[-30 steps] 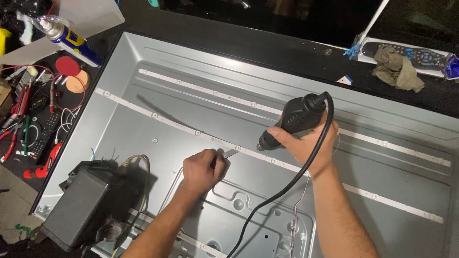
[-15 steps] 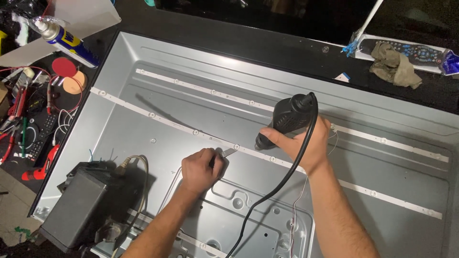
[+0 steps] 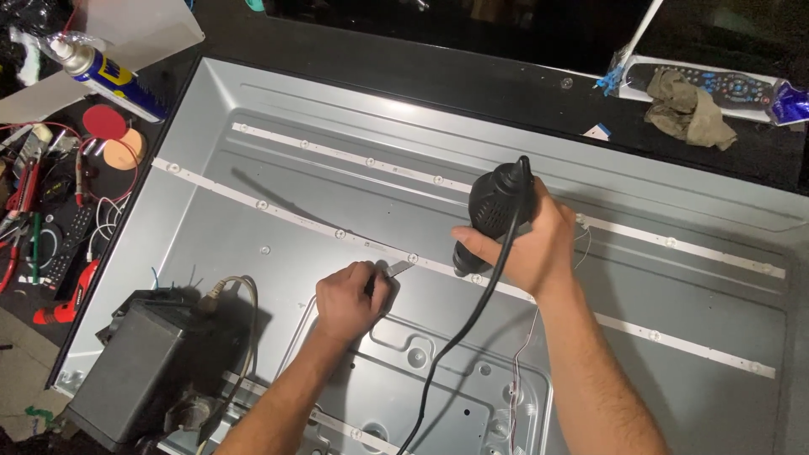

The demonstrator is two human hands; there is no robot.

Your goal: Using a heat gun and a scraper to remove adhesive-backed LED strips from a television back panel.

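Head view: the right hand (image 3: pixel 527 244) is gripping a black corded hot-air tool (image 3: pixel 491 212), its nozzle pointing down at the middle white LED strip (image 3: pixel 371 246) inside the grey metal back panel (image 3: pixel 278 177). The left hand (image 3: pixel 350 295) is closing on a thin flat blade (image 3: pixel 398 269), its tip lying at the strip just left of the nozzle. The middle strip and the upper LED strip (image 3: pixel 354 157) are lying flat in place along their visible length; lifting appears barely begun. A black box unit (image 3: pixel 139 371) is sitting at lower left.

One camera, worn on the head, looks steeply down from close above the grey metal panel (image 3: pixel 337 168), both forearms reaching in from below.
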